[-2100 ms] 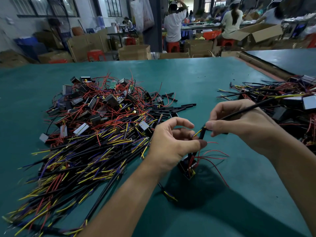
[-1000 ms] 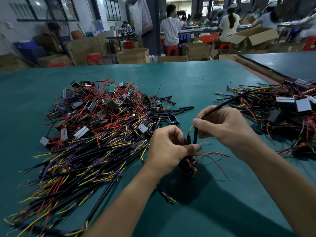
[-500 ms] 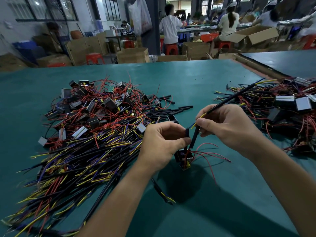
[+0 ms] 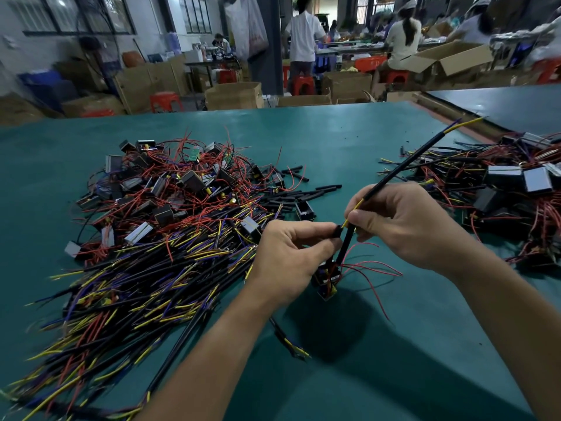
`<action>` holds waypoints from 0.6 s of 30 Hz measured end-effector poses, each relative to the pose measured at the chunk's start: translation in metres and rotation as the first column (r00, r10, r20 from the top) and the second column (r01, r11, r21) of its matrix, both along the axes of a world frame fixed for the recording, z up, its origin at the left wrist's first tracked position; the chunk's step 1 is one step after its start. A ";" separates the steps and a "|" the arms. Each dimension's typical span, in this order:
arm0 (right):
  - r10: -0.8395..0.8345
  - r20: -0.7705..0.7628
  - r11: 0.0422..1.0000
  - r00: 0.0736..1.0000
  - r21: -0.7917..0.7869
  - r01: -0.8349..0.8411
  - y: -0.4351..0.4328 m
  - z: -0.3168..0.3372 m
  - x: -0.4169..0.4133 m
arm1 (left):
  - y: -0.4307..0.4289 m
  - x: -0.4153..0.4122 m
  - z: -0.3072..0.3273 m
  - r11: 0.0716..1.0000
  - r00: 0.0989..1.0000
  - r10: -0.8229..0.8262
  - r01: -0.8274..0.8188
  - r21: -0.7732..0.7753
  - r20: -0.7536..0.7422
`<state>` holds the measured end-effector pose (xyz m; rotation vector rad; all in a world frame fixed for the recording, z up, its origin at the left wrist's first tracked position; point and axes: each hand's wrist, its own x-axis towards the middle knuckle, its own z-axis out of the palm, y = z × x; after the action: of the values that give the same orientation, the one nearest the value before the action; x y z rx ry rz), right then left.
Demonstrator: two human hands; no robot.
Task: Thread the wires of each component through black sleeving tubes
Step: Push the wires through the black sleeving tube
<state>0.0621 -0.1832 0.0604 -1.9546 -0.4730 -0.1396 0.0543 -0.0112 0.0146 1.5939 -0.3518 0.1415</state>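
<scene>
Components point(image 4: 170, 208) heap the tabletop point(image 4: 334, 141) at left. Centre, left hand point(image 4: 291, 256) pinches a short sleeving tube point(image 4: 336, 231) above one dangling component point(image 4: 326, 279); right hand point(image 4: 403, 223) pinches its long sleeved wires point(image 4: 403, 165). Light, limp wire probably threads best gripped near the tip.

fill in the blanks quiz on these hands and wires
The right hand pinches the long black sleeving tube, whose far end shows purple and ____ wire tips.
The left hand pinches a short black tube piece above the small component trailing ____ wires.
The largest wire heap lies to the person's ____.
Missing: yellow; red; left.
</scene>
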 end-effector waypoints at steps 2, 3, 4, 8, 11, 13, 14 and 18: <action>0.012 0.000 1.000 1.000 -0.017 -0.012 0.000 0.000 -0.001 | 0.000 0.001 -0.001 0.999 1.000 0.001 -0.002 0.037 0.016; 0.011 -0.004 1.000 1.000 -0.010 -0.011 0.000 0.000 -0.001 | 0.000 0.001 -0.002 0.999 1.000 0.001 -0.001 0.040 0.018; 0.002 -0.011 1.000 1.000 0.015 -0.002 0.001 -0.001 0.000 | 0.001 0.002 -0.002 0.999 1.000 0.002 -0.003 0.040 0.017; -0.070 -0.098 0.974 0.993 0.206 0.089 0.005 -0.005 0.002 | 0.001 0.003 -0.001 0.999 1.000 -0.009 0.008 0.031 0.026; -0.049 -0.197 0.949 0.979 0.296 0.107 0.005 -0.006 0.004 | 0.001 0.002 -0.002 0.999 0.999 -0.052 0.052 0.012 0.002; -0.018 -0.261 0.940 0.965 0.325 0.105 0.002 -0.005 0.004 | 0.001 0.001 -0.002 0.998 0.998 -0.063 0.064 0.020 -0.016; -0.009 -0.280 0.939 0.960 0.327 0.105 0.001 -0.004 0.004 | 0.001 0.001 -0.001 0.998 0.998 -0.066 0.066 0.024 -0.022; -0.029 -0.280 0.952 0.960 0.286 0.112 -0.001 -0.004 0.004 | 0.005 0.002 0.000 0.995 0.997 -0.056 0.060 0.078 -0.047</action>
<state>0.0664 -0.1840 0.0562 -1.6597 -0.1859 0.0139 0.0562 -0.0065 0.0141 1.6609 -0.3725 0.0482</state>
